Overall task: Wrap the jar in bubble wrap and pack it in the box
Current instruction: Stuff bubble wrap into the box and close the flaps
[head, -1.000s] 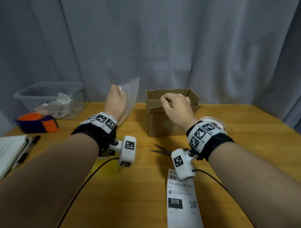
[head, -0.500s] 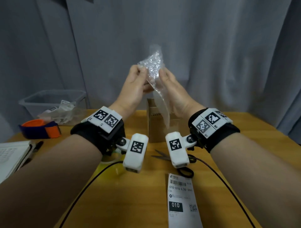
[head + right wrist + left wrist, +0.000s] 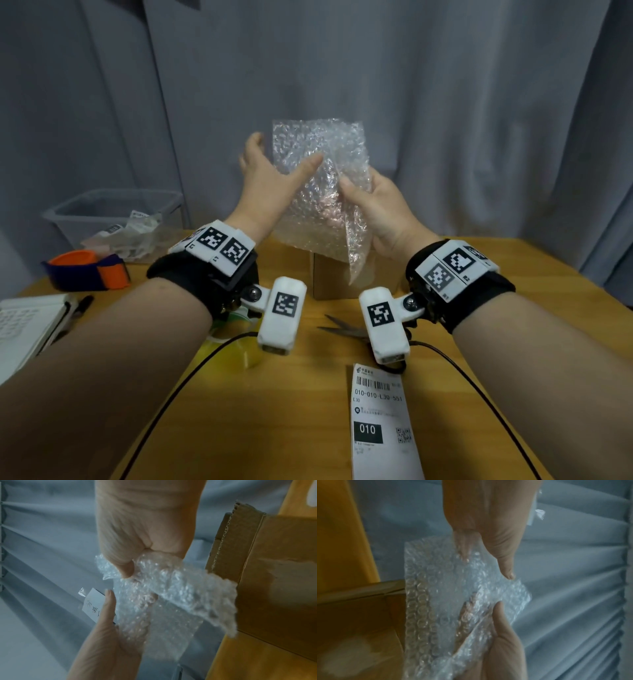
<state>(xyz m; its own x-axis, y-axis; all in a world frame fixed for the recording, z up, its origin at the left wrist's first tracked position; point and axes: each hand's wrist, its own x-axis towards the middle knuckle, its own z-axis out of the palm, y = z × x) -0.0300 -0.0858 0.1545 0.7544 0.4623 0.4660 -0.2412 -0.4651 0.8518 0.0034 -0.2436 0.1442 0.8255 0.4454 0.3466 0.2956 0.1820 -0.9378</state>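
A clear sheet of bubble wrap (image 3: 318, 178) hangs spread in the air between my two hands, above the open cardboard box (image 3: 329, 281). My left hand (image 3: 274, 164) holds its left side, thumb across the front and fingers behind. My right hand (image 3: 356, 192) pinches its right edge. In the left wrist view the bubble wrap (image 3: 445, 601) shows my left fingers through it, with the box (image 3: 359, 615) below. The right wrist view has my right thumb pressed into the bubble wrap (image 3: 171, 585) beside the box (image 3: 274, 588). I see no jar plainly.
Scissors (image 3: 342, 329) and a printed shipping label (image 3: 380, 418) lie on the wooden table in front of the box. A yellowish clear object (image 3: 239, 346) sits under my left wrist. At the left stand a clear bin (image 3: 113, 212), an orange and purple strap (image 3: 89, 270) and a notebook (image 3: 27, 325).
Both hands rose from near the box with the bubble wrap. Half a second ago it was bunched between them; now they have moved apart and the sheet is spread out.
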